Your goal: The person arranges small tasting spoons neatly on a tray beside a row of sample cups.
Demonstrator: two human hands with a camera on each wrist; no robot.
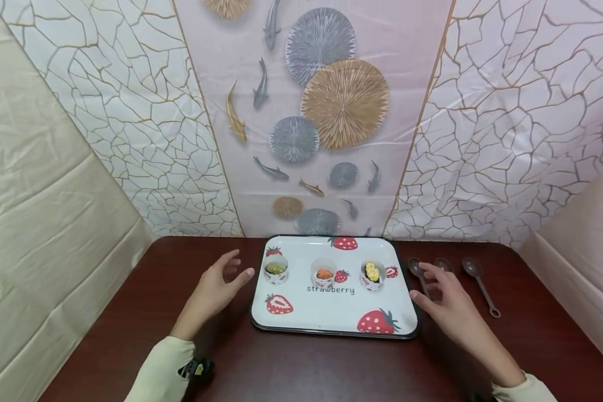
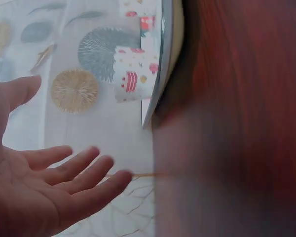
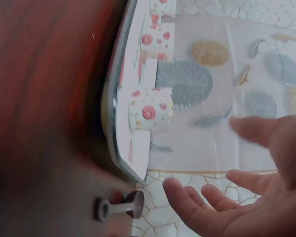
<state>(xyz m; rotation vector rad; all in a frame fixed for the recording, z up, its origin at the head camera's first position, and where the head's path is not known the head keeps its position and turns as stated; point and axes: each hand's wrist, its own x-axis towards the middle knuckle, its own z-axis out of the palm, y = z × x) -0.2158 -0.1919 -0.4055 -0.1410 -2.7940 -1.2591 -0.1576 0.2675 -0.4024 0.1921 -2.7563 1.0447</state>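
A white tray with a dark rim and strawberry prints lies on the table. Three small paper cups stand in a row on it: one with green food, one with orange food, one with yellow food. My left hand hovers left of the tray, fingers spread and holding nothing. At the tray's right edge is my right hand, likewise relaxed and holding nothing, overlapping two of the spoons in the head view. In the right wrist view, a printed cup stands near the tray's edge.
Three dark spoons lie right of the tray; the rightmost spoon shows whole, while the right hand partly hides the left spoon and middle spoon. Behind the dark red table hangs a patterned cloth.
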